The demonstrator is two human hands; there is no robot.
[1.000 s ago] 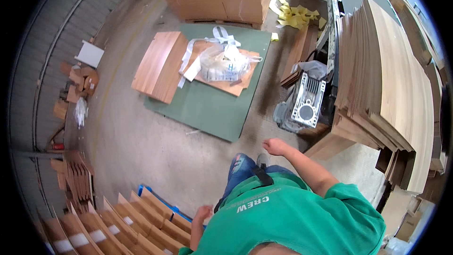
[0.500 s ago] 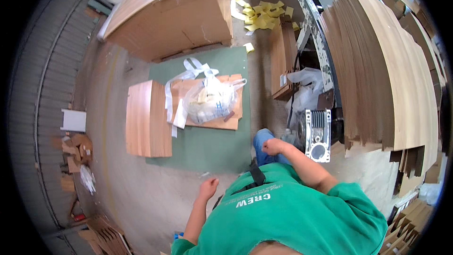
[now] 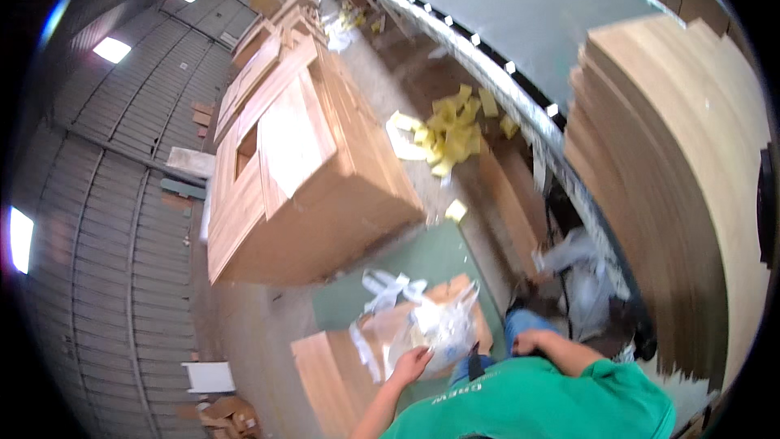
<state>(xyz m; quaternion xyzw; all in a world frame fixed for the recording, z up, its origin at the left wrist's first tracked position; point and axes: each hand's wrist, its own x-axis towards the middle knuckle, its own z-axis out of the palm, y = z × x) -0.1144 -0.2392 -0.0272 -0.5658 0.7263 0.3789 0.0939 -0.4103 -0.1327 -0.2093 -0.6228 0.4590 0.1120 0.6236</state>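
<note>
My left hand (image 3: 412,364) is loosely curled, with nothing seen in it. It overlaps the near edge of a clear plastic bag (image 3: 448,333) with pale contents; I cannot tell whether they touch. My right hand (image 3: 530,342) hangs by my thigh over blue jeans, its fingers curled in and no object showing. Under the bag lie flat wood-coloured boards (image 3: 483,327) on a green mat (image 3: 337,302). White strips (image 3: 388,289) trail beside the bag. Left of it stands a wood-grain box or stack (image 3: 329,378), partly hidden by my forearm.
A large pile of wood-grain panels and cartons (image 3: 357,219) stands ahead on the left. Yellow scraps (image 3: 448,134) litter the floor beside a long conveyor-like table (image 3: 487,45). A tall stack of panels (image 3: 650,171) rises on the right. Cardboard pieces (image 3: 230,416) lie at lower left.
My view has tilted up and ahead, showing more of the aisle and far wall. The bag and mat now sit lower in the picture, closer to my body. My left hand now overlaps the bag.
</note>
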